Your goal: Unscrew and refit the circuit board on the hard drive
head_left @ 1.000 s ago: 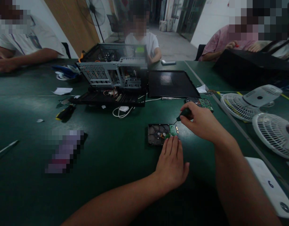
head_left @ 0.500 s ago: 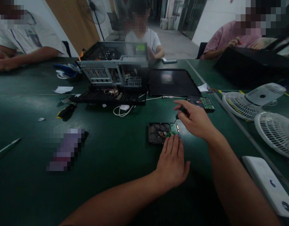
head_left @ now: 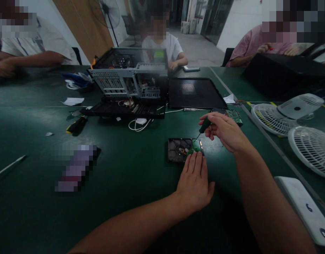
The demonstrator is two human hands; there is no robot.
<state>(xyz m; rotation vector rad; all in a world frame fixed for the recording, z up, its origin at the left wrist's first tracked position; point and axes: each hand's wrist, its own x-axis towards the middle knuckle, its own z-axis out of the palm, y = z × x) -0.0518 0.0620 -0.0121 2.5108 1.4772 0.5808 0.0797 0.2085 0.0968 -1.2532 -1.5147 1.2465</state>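
Note:
A hard drive lies on the green table with its circuit board side up. My left hand is laid flat, fingers stretched out, and its fingertips rest on the near right part of the drive, over the green board. Above the drive's right end, my right hand grips a small screwdriver by its dark green handle. The thin shaft slants down to the left, its tip at the board's far edge. Behind my right hand sits another hard drive, partly covered by the hand.
An opened computer case stands at the back, beside a black side panel. A yellow-black screwdriver and a phone lie leftward. Rightward are white fans and a white power bank-like block. Several people sit across the table.
My right hand's fingers have shifted along the screwdriver handle, so more of the handle shows. My left hand stays on the hard drive. The person opposite has lowered a hand to the table.

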